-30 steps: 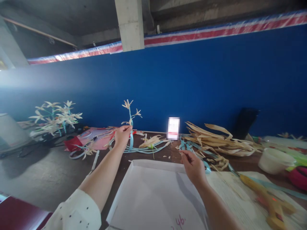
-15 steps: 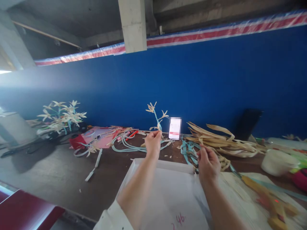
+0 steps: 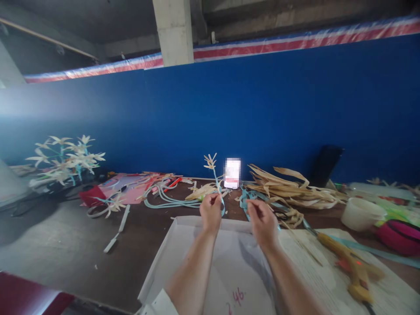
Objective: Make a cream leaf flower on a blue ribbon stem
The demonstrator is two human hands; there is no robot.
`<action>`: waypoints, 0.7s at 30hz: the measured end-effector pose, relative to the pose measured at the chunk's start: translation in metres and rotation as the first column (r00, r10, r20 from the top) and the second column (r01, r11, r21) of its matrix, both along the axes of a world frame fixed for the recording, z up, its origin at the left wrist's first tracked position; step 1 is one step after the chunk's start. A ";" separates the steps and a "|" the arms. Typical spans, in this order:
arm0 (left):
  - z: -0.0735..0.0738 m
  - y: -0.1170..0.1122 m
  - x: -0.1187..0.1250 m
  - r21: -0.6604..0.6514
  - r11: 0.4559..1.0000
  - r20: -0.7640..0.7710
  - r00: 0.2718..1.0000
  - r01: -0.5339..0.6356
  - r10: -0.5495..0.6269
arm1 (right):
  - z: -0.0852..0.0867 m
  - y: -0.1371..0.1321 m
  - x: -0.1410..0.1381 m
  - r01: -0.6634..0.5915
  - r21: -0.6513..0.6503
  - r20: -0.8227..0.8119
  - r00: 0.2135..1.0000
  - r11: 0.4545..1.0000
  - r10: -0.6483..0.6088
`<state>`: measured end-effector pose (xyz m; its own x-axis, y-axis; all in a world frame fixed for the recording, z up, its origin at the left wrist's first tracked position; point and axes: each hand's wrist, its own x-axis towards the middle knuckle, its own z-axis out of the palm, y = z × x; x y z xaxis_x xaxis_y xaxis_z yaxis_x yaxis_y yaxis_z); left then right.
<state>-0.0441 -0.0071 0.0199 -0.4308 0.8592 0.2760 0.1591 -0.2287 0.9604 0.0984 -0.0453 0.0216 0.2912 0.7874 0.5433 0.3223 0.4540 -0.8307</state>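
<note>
The left hand [image 3: 211, 214] is clamped at its fingertips on the stem of a husk flower [image 3: 211, 162]. The stem rises nearly upright from the grip, its top leaning slightly left, blossom uppermost. From the right hand [image 3: 262, 221], the flower lies left, with a gap between; the left is the nearer hand. The right fingers are curled in; whether they pinch anything cannot be told. Beyond, dried husks [image 3: 295, 188] lie far right on the desk [image 3: 141, 245], a white box [image 3: 188, 222] near.
</note>
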 end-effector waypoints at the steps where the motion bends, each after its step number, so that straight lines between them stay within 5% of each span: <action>1: 0.000 0.000 0.000 0.008 1.000 -0.019 1.000 0.001 -0.001 | 0.002 -0.006 -0.006 -0.089 0.015 0.090 0.992 0.996 0.088; 3: 0.001 -0.001 -0.001 0.037 0.999 -0.076 0.997 -0.010 0.012 | 0.005 -0.018 -0.017 -0.263 -0.001 0.235 0.938 0.965 0.256; 6: 0.001 0.000 -0.003 0.074 0.997 -0.141 0.989 -0.026 0.036 | 0.010 -0.029 -0.027 -0.365 -0.022 0.357 0.867 0.931 0.348; 16: -0.012 0.009 -0.008 0.048 0.998 -0.144 0.989 -0.028 0.034 | 0.010 -0.030 -0.027 -0.356 -0.052 0.466 0.818 0.933 0.338; 21: -0.019 0.013 -0.008 0.057 0.998 -0.141 0.990 -0.014 0.022 | 0.010 -0.031 -0.030 -0.444 -0.113 0.500 0.748 0.889 0.437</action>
<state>-0.0525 0.0058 0.0010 -0.3996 0.8331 0.3824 0.2967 -0.2771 0.9139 0.0688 -0.0760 0.0312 -0.4004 0.7524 0.5231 0.4492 0.6587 -0.6036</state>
